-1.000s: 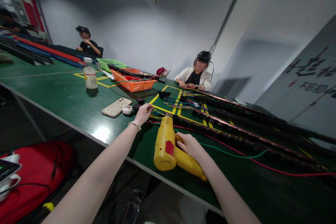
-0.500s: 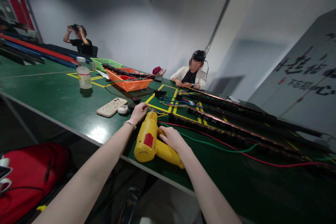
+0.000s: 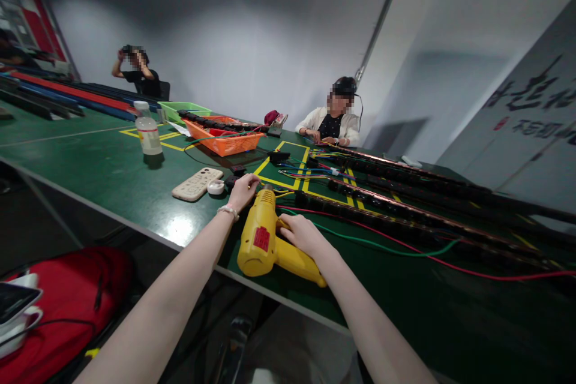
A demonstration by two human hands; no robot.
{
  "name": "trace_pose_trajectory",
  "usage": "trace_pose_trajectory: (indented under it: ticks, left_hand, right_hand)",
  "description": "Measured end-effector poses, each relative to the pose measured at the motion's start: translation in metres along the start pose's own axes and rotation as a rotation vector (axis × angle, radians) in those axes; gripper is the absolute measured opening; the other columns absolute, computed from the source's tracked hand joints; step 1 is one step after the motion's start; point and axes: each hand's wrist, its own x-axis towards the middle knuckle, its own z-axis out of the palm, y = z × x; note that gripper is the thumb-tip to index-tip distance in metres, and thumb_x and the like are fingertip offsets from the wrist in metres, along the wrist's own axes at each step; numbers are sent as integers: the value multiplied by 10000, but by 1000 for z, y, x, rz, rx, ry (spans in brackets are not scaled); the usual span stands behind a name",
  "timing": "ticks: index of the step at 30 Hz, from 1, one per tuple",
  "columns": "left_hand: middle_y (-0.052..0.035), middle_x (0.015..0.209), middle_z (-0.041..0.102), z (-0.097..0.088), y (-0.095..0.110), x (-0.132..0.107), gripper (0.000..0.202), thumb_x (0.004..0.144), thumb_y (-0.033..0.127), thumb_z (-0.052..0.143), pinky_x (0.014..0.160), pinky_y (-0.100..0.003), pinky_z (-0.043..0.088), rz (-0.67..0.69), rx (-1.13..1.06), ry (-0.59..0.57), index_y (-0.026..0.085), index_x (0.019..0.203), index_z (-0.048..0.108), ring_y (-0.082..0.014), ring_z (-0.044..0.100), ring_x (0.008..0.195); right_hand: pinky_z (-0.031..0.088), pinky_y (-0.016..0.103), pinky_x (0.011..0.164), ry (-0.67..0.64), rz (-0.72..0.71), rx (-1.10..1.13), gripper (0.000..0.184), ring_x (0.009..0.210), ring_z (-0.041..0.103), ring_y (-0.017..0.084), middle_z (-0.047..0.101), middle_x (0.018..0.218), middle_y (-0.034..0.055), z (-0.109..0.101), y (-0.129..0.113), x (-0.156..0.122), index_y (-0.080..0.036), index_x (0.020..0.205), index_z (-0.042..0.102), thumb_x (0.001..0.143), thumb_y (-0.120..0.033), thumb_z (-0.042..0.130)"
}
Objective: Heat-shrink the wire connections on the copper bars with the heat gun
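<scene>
A yellow heat gun (image 3: 258,246) with a red label lies on the green table near its front edge, its nozzle directed away from me. My right hand (image 3: 302,233) is closed over the gun's handle near where it meets the body. Left of the nozzle, my left hand (image 3: 243,191) is pinched, apparently on the end of a thin yellow wire (image 3: 284,192); the fingertips are small and partly hidden. That wire comes from the end of a long black strip (image 3: 333,207) lying to the right. Red and green wires (image 3: 355,235) trail beside the strip.
Left of my hand lie a phone (image 3: 197,185), a small round white case (image 3: 216,187) and black parts. A bottle (image 3: 147,132), an orange basket (image 3: 222,143) and a green basket (image 3: 171,109) stand farther back. More strips (image 3: 405,192) lie right. Two people sit across the table (image 3: 112,186).
The whole view has shifted slightly, so things sit a little farther right. Both hands keep their places at the heat gun and the wire.
</scene>
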Motion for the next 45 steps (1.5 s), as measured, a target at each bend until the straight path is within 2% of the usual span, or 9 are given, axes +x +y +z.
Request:
trace_pose_trajectory:
  ticks: [5, 22, 27, 32, 36, 45]
  left_hand:
    - [-44, 827, 643, -2, 4, -1, 129, 820, 159, 482, 744, -273, 468, 35, 11, 5, 165, 796, 609, -148, 590, 777]
    - [-39, 884, 657, -3, 3, -1, 147, 841, 173, 477, 759, -279, 471, -3, 25, -16, 183, 839, 624, -152, 600, 797]
    - [-40, 916, 663, -2, 1, -1, 156, 839, 159, 473, 809, -289, 469, 11, 49, -19, 189, 842, 625, -163, 605, 864]
    - [-44, 913, 660, -2, 2, -1, 154, 842, 165, 472, 764, -280, 471, 0, 47, -19, 183, 848, 625, -158, 602, 817]
    - [-33, 911, 656, -2, 4, -1, 147, 845, 174, 477, 785, -273, 470, -20, 61, -26, 192, 851, 623, -150, 602, 821]
    - [-46, 927, 662, -2, 3, -2, 157, 840, 164, 472, 818, -291, 470, -14, 74, -17, 187, 849, 627, -167, 604, 866]
  right_hand:
    - [359, 239, 691, -18, 4, 19, 158, 882, 604, 161, 656, 989, 45, -2, 8, -4, -207, 982, 578, 885, -268, 469]
    - [390, 255, 725, -45, 99, 45, 176, 877, 604, 173, 656, 989, 54, -15, 46, -41, -202, 981, 566, 872, -259, 440]
    - [394, 264, 723, -32, 137, 41, 173, 858, 607, 173, 654, 961, 56, -17, 46, -45, -206, 969, 555, 872, -265, 425]
    - [393, 260, 714, -29, 138, 44, 179, 841, 604, 166, 651, 955, 56, -17, 47, -45, -207, 946, 558, 874, -293, 419]
    - [386, 251, 689, -33, 132, 32, 185, 807, 604, 159, 654, 934, 50, -16, 47, -42, -207, 958, 563, 869, -293, 426]
    - [377, 239, 690, -16, 63, 6, 184, 858, 601, 165, 657, 959, 58, -7, 25, -21, -205, 993, 579, 872, -265, 454]
